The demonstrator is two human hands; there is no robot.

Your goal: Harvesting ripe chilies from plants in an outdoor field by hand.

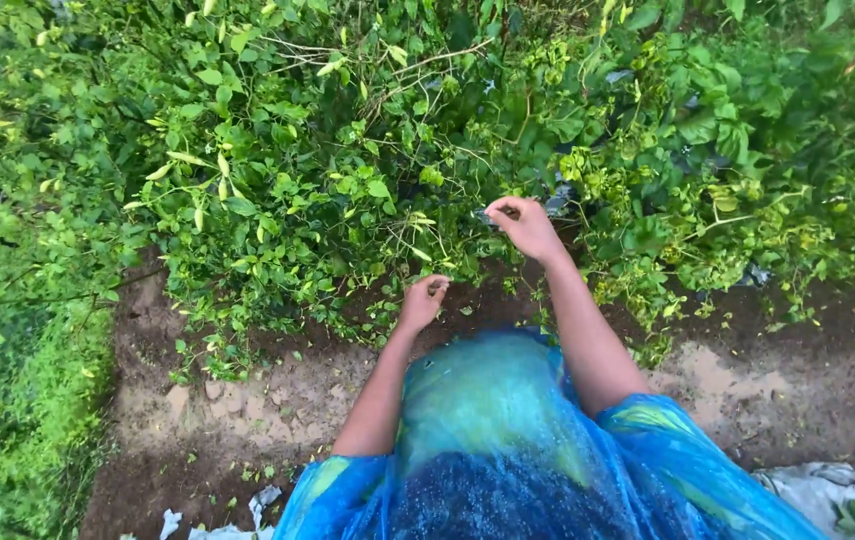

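A dense bush point(348, 160) of small green leaves fills the view from nine o'clock round to three, some shoots yellowing. Below it, a strip of bare wet soil point(248, 400) runs across, with low grass point(18, 420) at eight o'clock and a pale sheet point(818, 490) at five. At six o'clock lies the person's blue-green garment point(508, 430), both bare arms reaching up from it toward the foliage. The right hand point(526, 226), just above centre, has its fingers curled and pinched together on something small at the bush edge, seemingly a thin stem point(428, 235) or leaf tip; what exactly it grips is too small to tell. The left hand point(424, 300), slightly lower at seven o'clock of the right, is loosely curled shut close to the low leaves, and whether it holds anything cannot be told. Judging by this, the work in hand is plucking at the bush's near edge, and the next pull would call for a firm pinch and a short tug toward six o'clock.
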